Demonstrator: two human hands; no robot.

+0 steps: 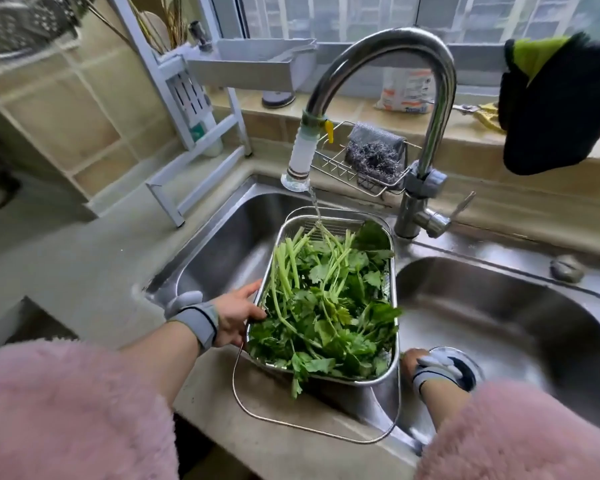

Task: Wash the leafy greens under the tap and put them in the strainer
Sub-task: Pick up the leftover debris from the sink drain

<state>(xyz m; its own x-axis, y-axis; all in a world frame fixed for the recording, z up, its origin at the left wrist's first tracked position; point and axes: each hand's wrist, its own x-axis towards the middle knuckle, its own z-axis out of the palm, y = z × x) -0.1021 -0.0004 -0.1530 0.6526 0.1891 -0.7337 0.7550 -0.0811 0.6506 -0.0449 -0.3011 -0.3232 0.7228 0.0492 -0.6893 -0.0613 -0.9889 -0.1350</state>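
Steel rectangular mesh strainer (392, 268) heaped with leafy greens (326, 306) under running chrome tap (388, 50), left hand (238, 315) fingers gripping its rim, right hand (414, 363) fingers hidden, grip unclear

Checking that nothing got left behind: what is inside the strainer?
The strainer holds a pile of leafy greens, stems toward the tap. Its mesh bottom is covered, so anything beneath the greens cannot be seen.
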